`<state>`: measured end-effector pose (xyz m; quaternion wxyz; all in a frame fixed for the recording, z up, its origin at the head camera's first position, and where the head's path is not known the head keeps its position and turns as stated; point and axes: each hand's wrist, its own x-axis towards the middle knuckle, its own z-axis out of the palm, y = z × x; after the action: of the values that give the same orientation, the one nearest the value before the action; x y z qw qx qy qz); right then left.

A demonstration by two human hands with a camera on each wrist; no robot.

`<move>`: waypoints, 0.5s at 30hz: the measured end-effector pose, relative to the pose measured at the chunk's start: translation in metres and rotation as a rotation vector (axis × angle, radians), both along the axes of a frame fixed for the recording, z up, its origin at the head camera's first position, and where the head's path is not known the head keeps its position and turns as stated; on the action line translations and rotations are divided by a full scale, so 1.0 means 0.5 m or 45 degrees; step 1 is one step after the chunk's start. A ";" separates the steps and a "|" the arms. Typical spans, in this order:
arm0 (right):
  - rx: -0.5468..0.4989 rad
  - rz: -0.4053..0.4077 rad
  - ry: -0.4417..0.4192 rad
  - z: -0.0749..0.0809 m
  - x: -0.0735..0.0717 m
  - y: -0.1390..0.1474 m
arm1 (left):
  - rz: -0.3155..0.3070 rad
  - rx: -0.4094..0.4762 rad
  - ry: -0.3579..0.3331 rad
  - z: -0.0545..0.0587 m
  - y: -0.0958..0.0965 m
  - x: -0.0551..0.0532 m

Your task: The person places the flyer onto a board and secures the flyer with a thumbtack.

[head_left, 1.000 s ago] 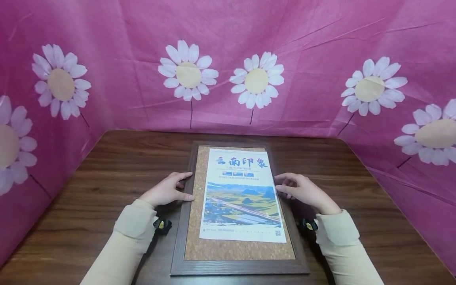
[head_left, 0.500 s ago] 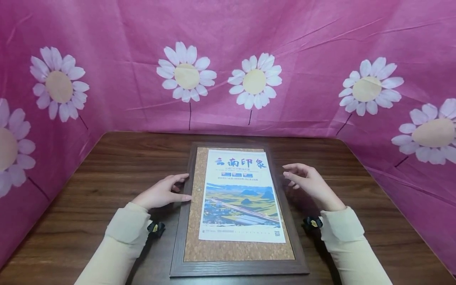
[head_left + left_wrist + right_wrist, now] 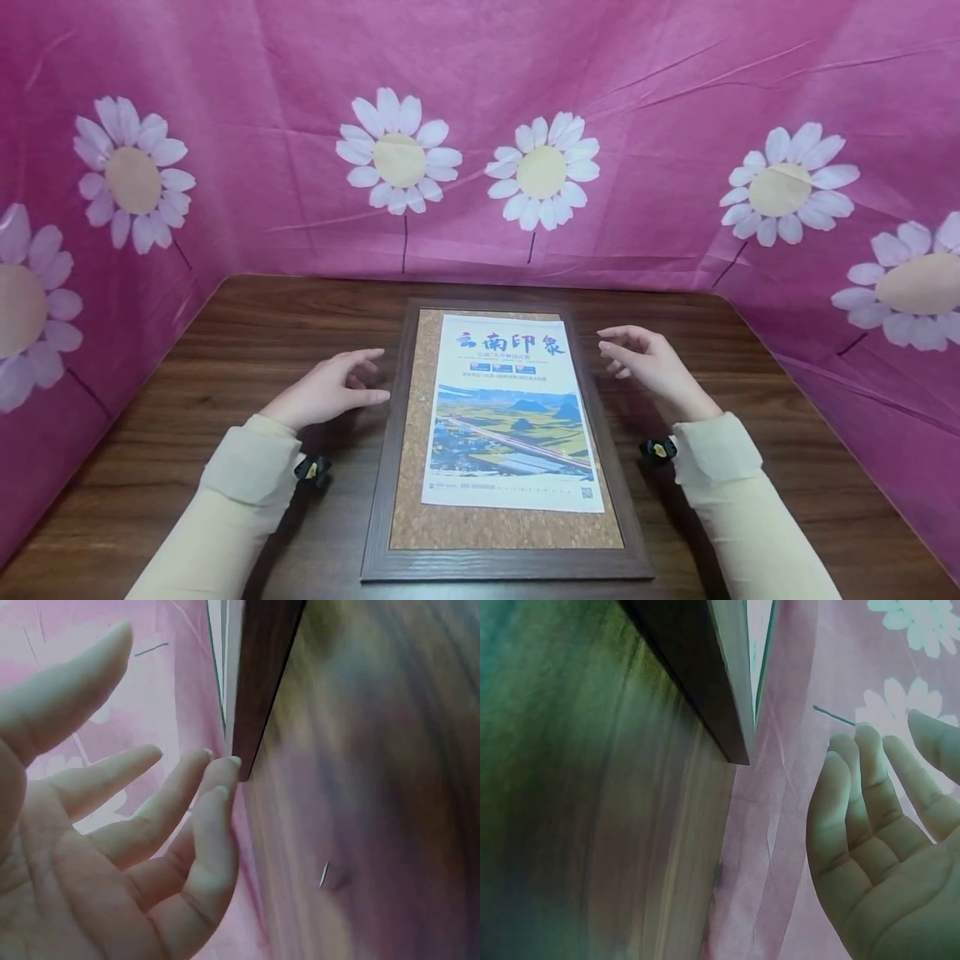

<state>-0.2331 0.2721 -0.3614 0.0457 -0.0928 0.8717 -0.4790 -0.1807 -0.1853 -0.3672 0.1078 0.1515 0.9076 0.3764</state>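
Step in hand, judged from the layout: the handling of a framed board (image 3: 507,564), which lay flat on the worktop (image 3: 300,321) with a hand poised at each side. Placing looked done or nearly so; nothing was gripped.

Board's place: around the middle of the worktop, far rail just short of the far edge, well in from both side edges. Near edge of the worktop out of view. Inside the frame, cork (image 3: 502,529) with a printed sheet (image 3: 513,429) on it, set toward the far right: wider strips of bare cork along the left and near sides. Could not tell whether the sheet was fixed or loose.

Next move, my guess at its demands: any fresh touch would need both hands to come inward evenly, so the board would not slide or turn. Drawing back would need only a lift clear of the side rails. Shifting the sheet would call for light fingertips, as paper creases easily.

Pose: left hand (image 3: 330,387) just beside the left rail, back of the hand up, thumb and index apart and aimed at the rail, not touching it. Fingers released, loosely bent. Right hand (image 3: 648,362) off the right rail, nearer the board's far corner, gap a little wider. Fingers likewise released and softly bent, holding nothing; the right wrist view showed them apart from the frame.
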 end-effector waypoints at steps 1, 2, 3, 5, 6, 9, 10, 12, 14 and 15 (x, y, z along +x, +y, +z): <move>-0.012 -0.002 -0.008 0.000 -0.003 -0.001 | 0.010 -0.003 0.020 0.003 -0.003 0.000; -0.018 -0.007 -0.014 0.001 -0.006 -0.003 | 0.023 -0.008 0.039 0.006 -0.007 -0.001; -0.018 -0.002 -0.012 0.001 -0.009 -0.004 | 0.036 -0.014 0.062 0.008 -0.011 -0.001; -0.036 0.001 -0.022 0.002 -0.016 -0.006 | 0.061 -0.018 0.099 0.013 -0.018 -0.002; -0.041 0.003 -0.027 0.002 -0.019 -0.007 | 0.079 -0.019 0.107 0.014 -0.021 -0.002; -0.048 0.018 -0.049 0.002 -0.029 -0.009 | 0.144 -0.031 0.111 0.015 -0.033 -0.003; -0.056 0.018 -0.065 0.002 -0.032 -0.010 | 0.162 -0.039 0.106 0.014 -0.037 -0.003; -0.077 0.028 -0.092 -0.001 -0.039 -0.011 | 0.195 -0.064 0.086 0.011 -0.045 -0.003; -0.101 0.035 -0.121 -0.007 -0.047 -0.012 | 0.215 -0.092 0.052 0.006 -0.052 -0.002; -0.111 0.039 -0.136 -0.010 -0.050 -0.012 | 0.218 -0.103 0.029 0.002 -0.056 -0.002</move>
<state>-0.2583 0.2662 -0.3666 0.0956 -0.0822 0.8447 -0.5202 -0.1815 -0.2134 -0.3661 0.0708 0.0731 0.9329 0.3455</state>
